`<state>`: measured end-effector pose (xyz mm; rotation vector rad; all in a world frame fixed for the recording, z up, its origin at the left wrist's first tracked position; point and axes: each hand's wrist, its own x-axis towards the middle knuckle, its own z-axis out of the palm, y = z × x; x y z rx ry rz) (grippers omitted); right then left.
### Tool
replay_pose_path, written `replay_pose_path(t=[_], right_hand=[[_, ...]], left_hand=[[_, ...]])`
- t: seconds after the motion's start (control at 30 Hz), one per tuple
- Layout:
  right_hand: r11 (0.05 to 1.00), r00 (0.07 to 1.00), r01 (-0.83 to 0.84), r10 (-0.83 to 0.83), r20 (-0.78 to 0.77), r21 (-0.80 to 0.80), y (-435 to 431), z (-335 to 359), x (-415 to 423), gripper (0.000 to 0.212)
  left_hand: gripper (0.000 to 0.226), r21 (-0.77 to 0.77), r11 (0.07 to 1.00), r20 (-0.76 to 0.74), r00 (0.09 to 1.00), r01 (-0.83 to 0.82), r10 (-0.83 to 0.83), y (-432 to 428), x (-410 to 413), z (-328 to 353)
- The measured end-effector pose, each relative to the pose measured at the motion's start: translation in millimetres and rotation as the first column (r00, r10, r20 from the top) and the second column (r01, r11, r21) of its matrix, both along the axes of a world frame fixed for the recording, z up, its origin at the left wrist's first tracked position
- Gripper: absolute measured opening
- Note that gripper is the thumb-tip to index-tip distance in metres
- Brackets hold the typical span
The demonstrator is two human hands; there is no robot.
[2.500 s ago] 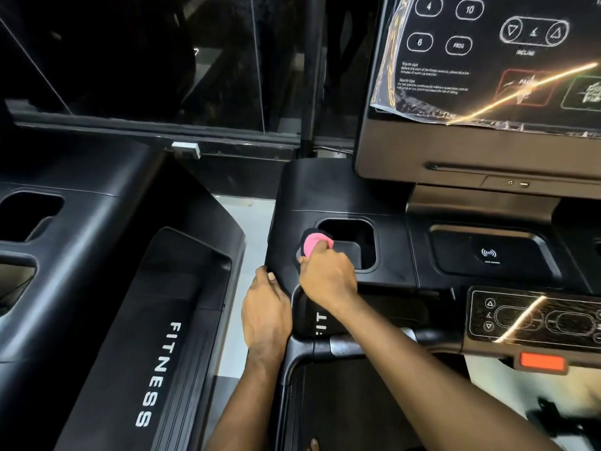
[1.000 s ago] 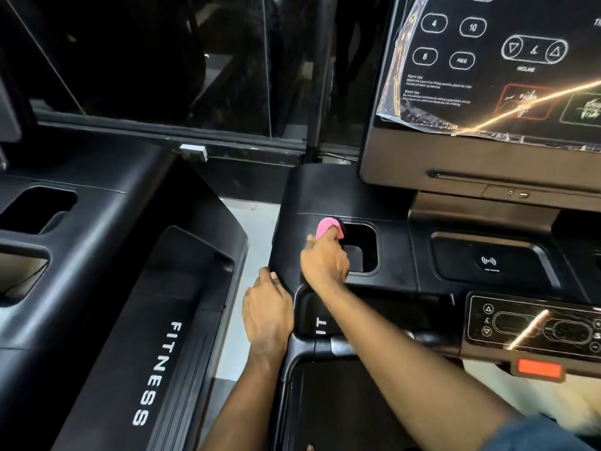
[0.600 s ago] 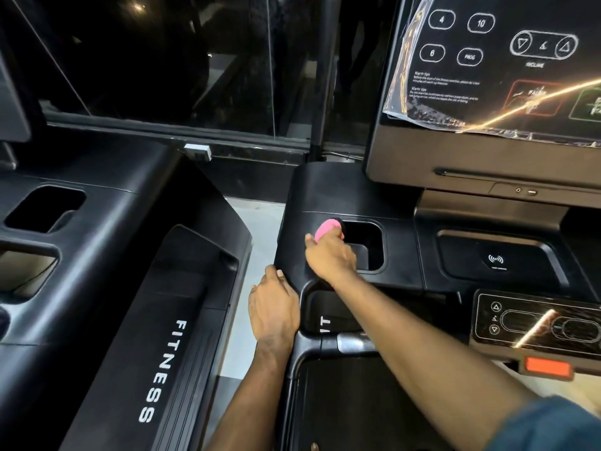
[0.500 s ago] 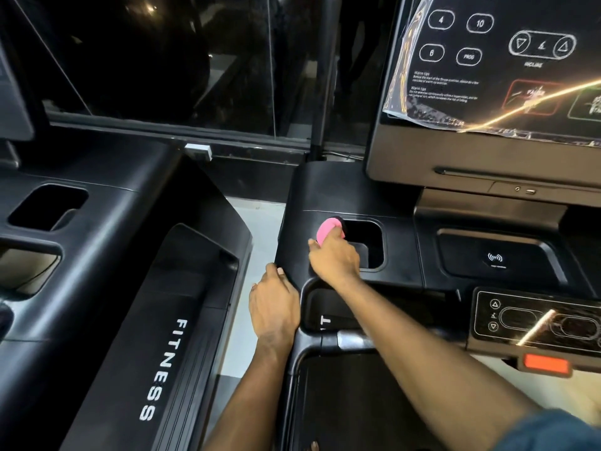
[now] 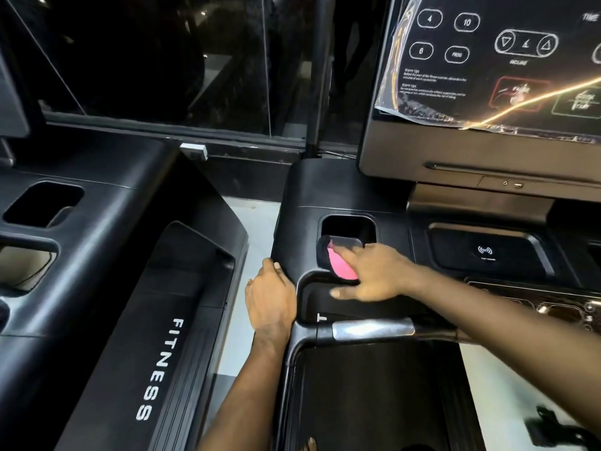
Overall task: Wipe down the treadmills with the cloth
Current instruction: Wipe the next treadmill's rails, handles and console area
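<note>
Pink cloth (image 5: pixel 340 269) lies pressed under the right hand's (image 5: pixel 377 275) flat fingers at the cup holder's (image 5: pixel 349 226) near-left rim.

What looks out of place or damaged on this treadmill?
The plastic film on the display is coming loose: its left and bottom edges are wrinkled and lifted off the panel. Nothing else stands out.

Head-worn view, facing down, near treadmill (image 5: pixel 341 190)

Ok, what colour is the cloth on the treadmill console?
Pink. The head view shows the cloth pressed under the right hand beside the cup holder.
</note>
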<state>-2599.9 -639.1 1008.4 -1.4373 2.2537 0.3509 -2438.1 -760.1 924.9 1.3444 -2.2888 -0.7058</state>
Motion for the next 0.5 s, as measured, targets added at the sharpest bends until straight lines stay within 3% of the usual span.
replay_pose_path(t=[0.1,0.3,0.5], right_hand=[[0.983,0.985,0.167,-0.163,0.061,-0.072,-36,-6,-1,0.074],[0.963,0.978,0.201,-0.188,0.086,-0.179,-33,-9,4,0.045],[0.948,0.969,0.24,-0.248,-0.015,-0.208,-39,-10,15,0.049]], left_hand=[[0.025,-0.017,1.0,0.016,1.0,-0.009,0.009,1,-2,3],[0.025,-0.033,0.999,0.025,1.0,-0.004,0.005,2,-2,4],[0.023,-0.039,0.999,0.039,0.999,-0.014,0.016,1,-2,2]])
